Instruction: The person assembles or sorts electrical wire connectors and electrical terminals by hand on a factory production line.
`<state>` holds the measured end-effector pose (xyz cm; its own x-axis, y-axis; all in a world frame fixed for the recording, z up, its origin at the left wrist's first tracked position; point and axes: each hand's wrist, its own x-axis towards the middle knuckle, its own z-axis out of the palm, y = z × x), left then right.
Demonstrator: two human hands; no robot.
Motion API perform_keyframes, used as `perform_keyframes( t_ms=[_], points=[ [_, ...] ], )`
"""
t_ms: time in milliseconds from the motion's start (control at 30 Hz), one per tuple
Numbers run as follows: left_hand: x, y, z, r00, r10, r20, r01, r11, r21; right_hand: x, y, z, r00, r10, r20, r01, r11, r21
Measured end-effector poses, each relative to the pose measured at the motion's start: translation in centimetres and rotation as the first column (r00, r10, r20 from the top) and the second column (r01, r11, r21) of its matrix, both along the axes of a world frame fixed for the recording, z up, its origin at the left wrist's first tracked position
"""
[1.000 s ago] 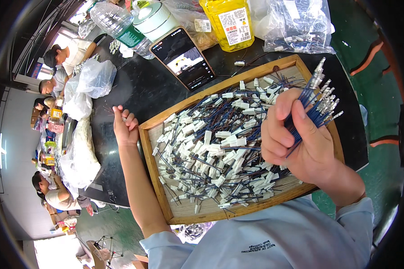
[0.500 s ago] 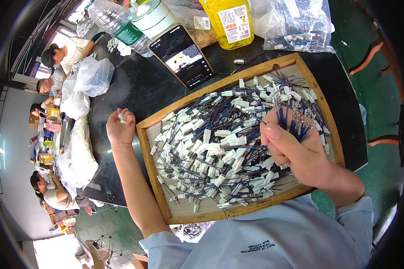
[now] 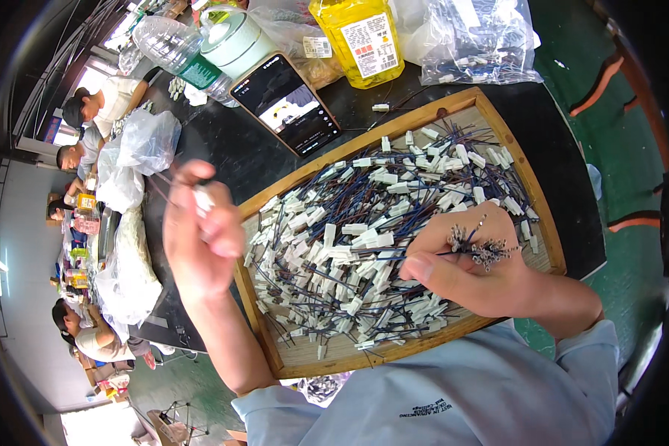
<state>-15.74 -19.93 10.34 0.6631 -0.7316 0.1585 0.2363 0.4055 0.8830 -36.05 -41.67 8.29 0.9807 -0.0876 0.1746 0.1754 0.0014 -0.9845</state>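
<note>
A wooden tray [image 3: 517, 169] on a black table holds a heap of blue and dark wires with white plastic connectors [image 3: 364, 238]. My right hand [image 3: 472, 271] rests over the tray's right part, shut on a bundle of wires whose metal terminal ends [image 3: 483, 249] stick out to the right. My left hand [image 3: 197, 238] is raised at the tray's left edge, blurred, pinching a small white connector [image 3: 203, 199] between thumb and fingers.
Beyond the tray lie a phone [image 3: 286, 104] with a lit screen, a yellow bottle [image 3: 357, 37], a clear water bottle [image 3: 175, 48], a pale green jar [image 3: 234, 41] and clear bags of parts [image 3: 472, 41]. Plastic bags [image 3: 137, 156] lie left. Several people sit far left.
My right hand has lowered and turned the wire bundle so its metal ends point right. My left hand has moved from the table up toward the tray edge, now pinching a connector.
</note>
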Motion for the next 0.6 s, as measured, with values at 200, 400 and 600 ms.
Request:
perform_keyframes(
  t_ms=[200,400,600],
  points=[
    [-6.0,-3.3,-0.4,0.939,-0.166,0.300,0.073,0.952,0.296,-0.1,0.3,1.1,0.997,-0.070,0.021,0.071,0.996,-0.048],
    [-7.1,-2.9,-1.0,0.932,-0.153,0.327,0.049,0.951,0.306,-0.1,-0.1,1.0,0.993,-0.079,0.090,0.090,0.987,-0.133],
    [-7.1,-2.6,-1.6,0.931,-0.123,0.344,0.010,0.950,0.313,-0.3,-0.1,0.8,0.981,-0.133,0.144,0.156,0.973,-0.168]
  ],
)
